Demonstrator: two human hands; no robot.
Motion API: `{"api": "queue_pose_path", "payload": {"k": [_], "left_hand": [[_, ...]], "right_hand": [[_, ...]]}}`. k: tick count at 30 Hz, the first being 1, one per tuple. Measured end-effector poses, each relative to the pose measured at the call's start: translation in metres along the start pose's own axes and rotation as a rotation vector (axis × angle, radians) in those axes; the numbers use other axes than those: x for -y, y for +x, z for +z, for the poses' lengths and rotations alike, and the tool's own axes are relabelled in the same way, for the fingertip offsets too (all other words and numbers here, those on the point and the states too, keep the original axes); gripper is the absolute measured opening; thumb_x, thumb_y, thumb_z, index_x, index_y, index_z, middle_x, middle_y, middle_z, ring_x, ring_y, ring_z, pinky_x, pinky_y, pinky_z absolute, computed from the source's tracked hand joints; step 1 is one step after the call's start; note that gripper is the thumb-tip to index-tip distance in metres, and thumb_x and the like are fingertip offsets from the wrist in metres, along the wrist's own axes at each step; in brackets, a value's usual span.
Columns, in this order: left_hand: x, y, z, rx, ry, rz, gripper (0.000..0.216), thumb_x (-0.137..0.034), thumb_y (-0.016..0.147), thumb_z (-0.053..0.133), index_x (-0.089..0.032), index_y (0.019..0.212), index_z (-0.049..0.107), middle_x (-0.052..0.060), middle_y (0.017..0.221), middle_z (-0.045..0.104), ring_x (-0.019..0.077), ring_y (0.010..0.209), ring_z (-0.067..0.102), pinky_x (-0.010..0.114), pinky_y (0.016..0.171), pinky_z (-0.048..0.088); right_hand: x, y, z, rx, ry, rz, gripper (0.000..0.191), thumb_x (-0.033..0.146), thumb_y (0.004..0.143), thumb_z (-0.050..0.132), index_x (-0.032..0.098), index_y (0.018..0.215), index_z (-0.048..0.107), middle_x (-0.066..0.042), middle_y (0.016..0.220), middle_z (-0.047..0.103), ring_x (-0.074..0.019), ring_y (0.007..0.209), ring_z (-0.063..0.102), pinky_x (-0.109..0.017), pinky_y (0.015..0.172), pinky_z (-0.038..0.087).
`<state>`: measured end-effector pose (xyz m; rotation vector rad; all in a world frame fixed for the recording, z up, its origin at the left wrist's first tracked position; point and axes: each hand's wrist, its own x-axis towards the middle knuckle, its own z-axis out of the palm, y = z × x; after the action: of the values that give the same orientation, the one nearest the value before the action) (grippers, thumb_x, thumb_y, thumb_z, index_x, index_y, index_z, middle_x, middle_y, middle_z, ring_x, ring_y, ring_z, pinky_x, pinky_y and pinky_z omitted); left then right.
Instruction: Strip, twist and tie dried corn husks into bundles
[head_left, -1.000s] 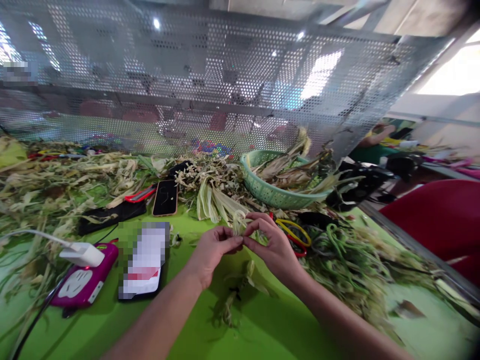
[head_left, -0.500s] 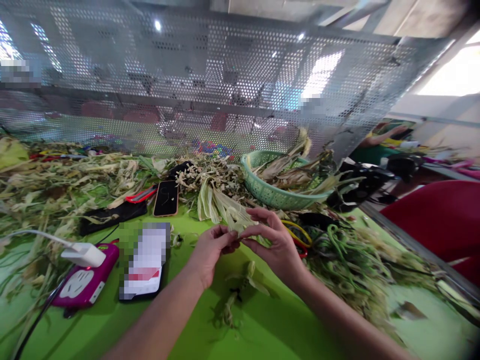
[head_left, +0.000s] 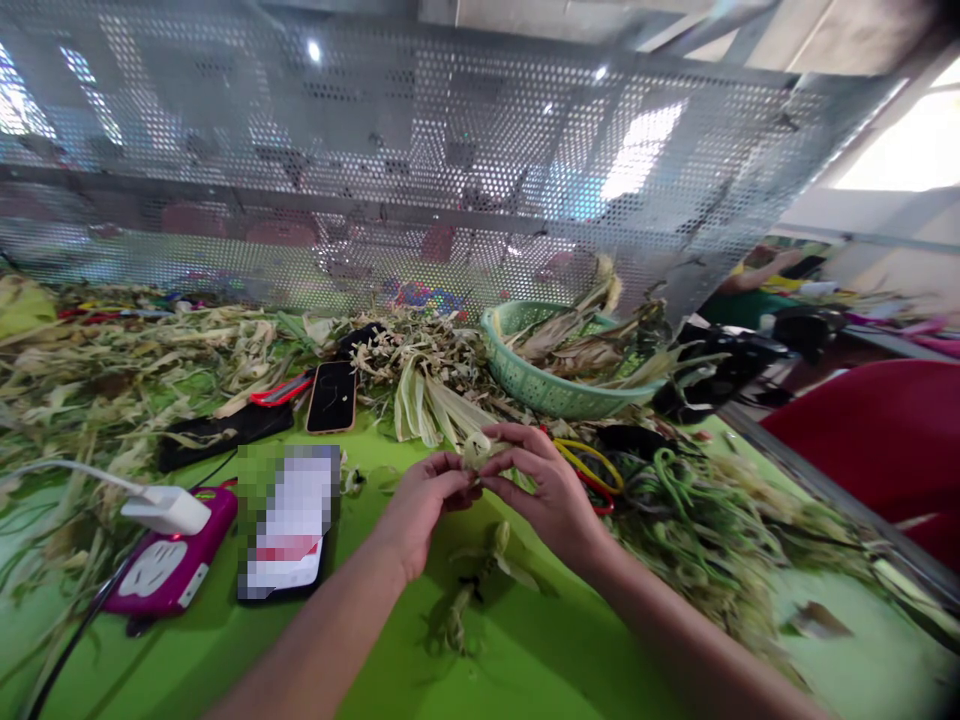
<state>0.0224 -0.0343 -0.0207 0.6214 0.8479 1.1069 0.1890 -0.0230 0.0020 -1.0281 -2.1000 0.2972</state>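
Note:
Between my two hands is a small pale piece of corn husk (head_left: 475, 449), bunched into a rounded shape. My left hand (head_left: 435, 492) pinches it from the left, fingers curled. My right hand (head_left: 534, 478) holds its other side between thumb and fingertips. Just below on the green table lies a small figure of tied husk (head_left: 480, 580) with a dark band round its middle. Behind my hands a fan of pale husk strips (head_left: 429, 405) rests on the table. To the right of my right hand are scissors with yellow and red handles (head_left: 592, 470).
A green basket (head_left: 566, 395) of dry husks stands behind. Green cords (head_left: 675, 500) and husk scraps lie at right. A phone (head_left: 292, 530), a dark phone (head_left: 332, 397), a magenta power strip (head_left: 172, 560) and a red cutter (head_left: 281, 390) lie left. A perforated metal screen (head_left: 375, 180) rises behind.
The husk in my hands has turned from a flatter, spread piece into a small rounded bunch. My right fingers have closed in slightly; both arms stay nearly in place.

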Motion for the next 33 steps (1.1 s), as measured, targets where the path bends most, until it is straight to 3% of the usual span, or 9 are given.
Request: {"api": "queue_pose_path", "payload": {"k": [10, 19, 33], "left_hand": [[-0.002, -0.004, 0.002, 0.035, -0.015, 0.004, 0.015, -0.02, 0.063, 0.075, -0.015, 0.067, 0.062, 0.0, 0.065, 0.063, 0.0112, 0.063, 0.058, 0.027, 0.071, 0.043], [-0.001, 0.0, 0.0, 0.049, 0.071, 0.036, 0.022, -0.024, 0.063, 0.079, -0.013, 0.078, 0.067, 0.003, 0.073, 0.066, 0.0119, 0.068, 0.06, 0.026, 0.073, 0.045], [-0.004, -0.002, 0.006, 0.061, 0.203, 0.033, 0.017, -0.022, 0.062, 0.077, -0.012, 0.073, 0.068, 0.001, 0.068, 0.065, 0.0107, 0.064, 0.058, 0.025, 0.07, 0.045]], "right_hand": [[0.005, -0.001, 0.004, -0.031, 0.08, 0.12, 0.008, 0.017, 0.08, 0.062, 0.021, 0.075, 0.057, -0.008, 0.114, 0.059, -0.0236, 0.106, 0.057, -0.04, 0.092, 0.044], [-0.003, 0.001, -0.003, -0.037, 0.204, 0.206, 0.01, 0.031, 0.084, 0.061, 0.021, 0.084, 0.064, -0.008, 0.118, 0.056, -0.0239, 0.11, 0.054, -0.039, 0.097, 0.039], [0.001, 0.002, 0.002, -0.01, 0.329, 0.272, 0.01, 0.023, 0.078, 0.063, 0.02, 0.069, 0.059, -0.007, 0.117, 0.058, -0.0242, 0.108, 0.054, -0.04, 0.096, 0.038]]}}
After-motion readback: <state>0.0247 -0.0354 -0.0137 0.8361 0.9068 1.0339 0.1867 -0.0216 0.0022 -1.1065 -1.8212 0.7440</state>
